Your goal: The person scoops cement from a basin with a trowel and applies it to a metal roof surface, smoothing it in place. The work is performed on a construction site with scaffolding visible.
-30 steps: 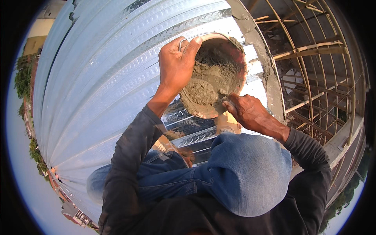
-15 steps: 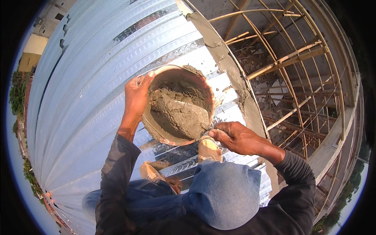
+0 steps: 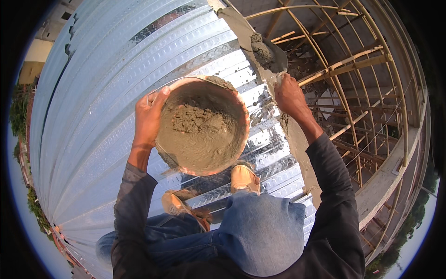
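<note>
My left hand (image 3: 151, 114) is closed on the rim and wire handle of a round bucket (image 3: 244, 135), tilted toward me. Wet grey mortar (image 3: 200, 135) lies inside, with a rough mound on its far side. My right hand (image 3: 290, 95) grips the handle of a trowel (image 3: 279, 58), its fingers wrapped round it. A lump of mortar (image 3: 262, 49) rests on the trowel's blade, which is over the mortar-covered strip (image 3: 238, 29) along the edge of the metal sheeting. Where the blade meets the strip, I cannot tell whether they touch.
Ribbed metal sheeting (image 3: 107, 107) spreads under my boots (image 3: 244, 179) and away to the left. Beyond its right edge is a drop with bamboo scaffolding (image 3: 353, 67) and a curved concrete ledge (image 3: 381, 190). My denim-covered knee (image 3: 262, 232) is bent below the bucket.
My right hand has lifted the trowel with mortar out of the bucket and carried it up and right to the edge strip. The bucket has shifted slightly left with my left hand.
</note>
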The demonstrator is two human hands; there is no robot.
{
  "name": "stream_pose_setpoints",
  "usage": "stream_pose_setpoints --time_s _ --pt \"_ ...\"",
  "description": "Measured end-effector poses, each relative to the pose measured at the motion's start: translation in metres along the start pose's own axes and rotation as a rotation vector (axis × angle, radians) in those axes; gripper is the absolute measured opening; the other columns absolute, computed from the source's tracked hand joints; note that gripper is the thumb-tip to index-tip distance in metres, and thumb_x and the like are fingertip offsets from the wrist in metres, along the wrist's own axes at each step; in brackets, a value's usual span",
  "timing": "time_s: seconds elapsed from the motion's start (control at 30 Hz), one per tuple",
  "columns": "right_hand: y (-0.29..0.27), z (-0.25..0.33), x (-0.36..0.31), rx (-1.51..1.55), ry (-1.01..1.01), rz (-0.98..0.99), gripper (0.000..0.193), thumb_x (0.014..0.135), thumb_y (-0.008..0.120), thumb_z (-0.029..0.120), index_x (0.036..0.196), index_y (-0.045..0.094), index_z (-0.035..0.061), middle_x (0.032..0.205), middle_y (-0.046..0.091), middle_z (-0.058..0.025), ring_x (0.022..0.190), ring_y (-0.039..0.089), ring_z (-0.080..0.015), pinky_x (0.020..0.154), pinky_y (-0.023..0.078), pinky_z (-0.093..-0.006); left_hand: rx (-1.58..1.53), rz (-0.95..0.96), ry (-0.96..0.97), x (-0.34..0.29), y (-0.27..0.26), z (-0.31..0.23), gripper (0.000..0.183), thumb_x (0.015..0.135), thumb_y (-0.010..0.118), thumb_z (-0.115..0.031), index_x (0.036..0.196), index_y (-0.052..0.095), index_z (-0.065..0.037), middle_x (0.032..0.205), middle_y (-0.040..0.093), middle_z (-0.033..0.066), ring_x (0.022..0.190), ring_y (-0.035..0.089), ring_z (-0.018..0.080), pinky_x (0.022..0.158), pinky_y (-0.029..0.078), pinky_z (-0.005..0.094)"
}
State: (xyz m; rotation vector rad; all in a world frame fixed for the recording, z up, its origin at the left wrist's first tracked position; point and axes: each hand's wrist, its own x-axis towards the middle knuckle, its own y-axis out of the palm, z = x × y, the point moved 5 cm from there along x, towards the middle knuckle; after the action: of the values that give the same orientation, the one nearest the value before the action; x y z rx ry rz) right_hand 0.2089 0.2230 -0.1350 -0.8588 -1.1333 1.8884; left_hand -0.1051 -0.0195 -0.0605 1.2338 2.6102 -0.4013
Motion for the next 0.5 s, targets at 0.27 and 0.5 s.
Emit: stream_pose_setpoints --time_s 0.27,0.5 --pt "-0.005 -0.023 0.078 0.118 0.066 0.096 0.052 0.108 0.054 0.041 0.115 0.068 -0.0086 0.105 0.075 -0.0341 0.103 0.074 -0.0500 0.093 0.055 -0.0585 0.173 -0.074 -0.040 0.004 -0.044 0.037 0.047 0.104 0.077 -0.051 0.098 0.074 -0.005 0.089 0.067 -0.0040 0.080 0.058 0.0062 0.074 0.049 0.0262" --pt "0.016 -0.041 0.146 0.071 -0.058 0.529 0.059 0.113 0.054 0.049 0.103 0.070 -0.0074 0.081 0.070 -0.0197 0.068 0.070 -0.0302 0.065 0.055 -0.0480 0.223 -0.133 -0.039 0.005 -0.041 0.033 0.051 0.102 0.077 -0.055 0.090 0.072 -0.005 0.081 0.059 -0.0064 0.076 0.050 0.0060 0.068 0.042 0.0277"
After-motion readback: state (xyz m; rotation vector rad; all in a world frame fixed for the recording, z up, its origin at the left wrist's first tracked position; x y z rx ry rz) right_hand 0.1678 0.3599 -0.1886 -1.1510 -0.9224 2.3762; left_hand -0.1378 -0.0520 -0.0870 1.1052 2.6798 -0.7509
